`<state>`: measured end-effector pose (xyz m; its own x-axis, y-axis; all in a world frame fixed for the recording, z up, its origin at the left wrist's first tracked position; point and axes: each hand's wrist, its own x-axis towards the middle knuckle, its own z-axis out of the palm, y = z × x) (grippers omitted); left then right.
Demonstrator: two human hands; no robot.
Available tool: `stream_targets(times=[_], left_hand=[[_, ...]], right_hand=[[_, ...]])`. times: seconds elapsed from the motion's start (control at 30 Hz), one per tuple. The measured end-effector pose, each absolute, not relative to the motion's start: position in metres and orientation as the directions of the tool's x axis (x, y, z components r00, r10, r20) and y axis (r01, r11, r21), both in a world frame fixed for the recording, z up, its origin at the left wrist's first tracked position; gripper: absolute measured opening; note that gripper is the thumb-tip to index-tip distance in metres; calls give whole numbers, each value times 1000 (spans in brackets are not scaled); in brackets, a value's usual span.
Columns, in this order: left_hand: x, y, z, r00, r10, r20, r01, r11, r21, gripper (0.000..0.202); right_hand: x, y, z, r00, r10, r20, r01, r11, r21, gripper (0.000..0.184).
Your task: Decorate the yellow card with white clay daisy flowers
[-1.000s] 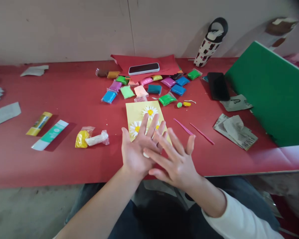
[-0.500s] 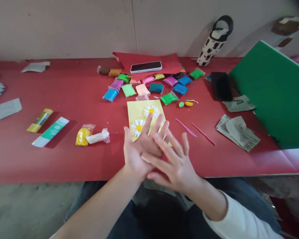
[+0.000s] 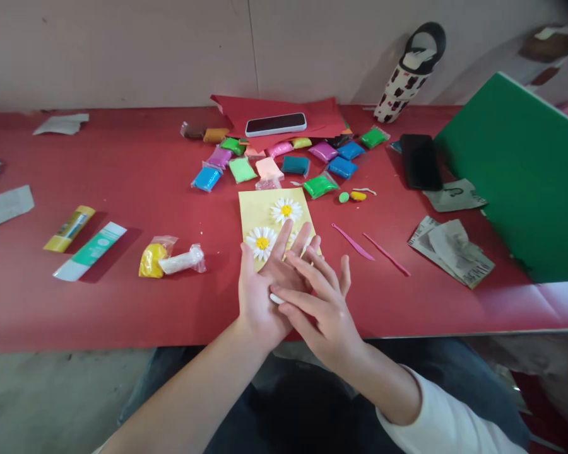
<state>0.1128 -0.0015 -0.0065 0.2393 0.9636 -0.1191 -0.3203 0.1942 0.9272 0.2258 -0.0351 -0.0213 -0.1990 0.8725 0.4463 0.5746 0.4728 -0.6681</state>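
My left hand [image 3: 257,297] lies palm up with its fingers stretched out, just above the near edge of the red table [image 3: 123,309]. My right hand [image 3: 330,315] lies flat across it, fingers straight. A small piece of white clay [image 3: 276,298] is pressed between the two palms, with only its end showing. Beyond my fingertips lies a yellow card [image 3: 258,211] with two white clay daisies [image 3: 286,210] on it.
Several coloured clay packets [image 3: 319,186] lie behind the card. Two pink modelling tools [image 3: 353,241] lie to the right, and bags of yellow and white clay [image 3: 154,260] and glue sticks [image 3: 89,251] to the left. Two phones [image 3: 420,161], a bottle [image 3: 409,72], a green board [image 3: 520,170] and crumpled newspaper [image 3: 449,249] also lie on the table.
My right hand has slid left and back over my left palm, its fingers drawing closer together. The left hand has stayed about where it was.
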Motion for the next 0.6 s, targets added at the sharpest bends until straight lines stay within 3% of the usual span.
stream_targets(times=[0.07, 0.17, 0.3, 0.43, 0.6], left_hand=[[107, 0, -3, 241, 968, -66, -307, 141, 941, 73], [92, 1, 1, 217, 959, 181, -128, -156, 979, 47], [75, 2, -1, 360, 825, 435, 264, -537, 801, 39], [72, 1, -4, 349, 775, 526, 337, -628, 702, 29], [73, -1, -2, 282, 791, 543, 387, -612, 690, 24]], right_hand=[[230, -32, -16, -146, 910, 387, 482, 407, -776, 23], [241, -26, -9, -77, 962, 261, 258, 272, -927, 24], [251, -21, -7, -72, 980, 188, 84, 194, -977, 23], [252, -21, -6, -133, 972, 193, 145, 212, -967, 24], [259, -19, -1, -171, 963, 208, 216, 243, -946, 31]])
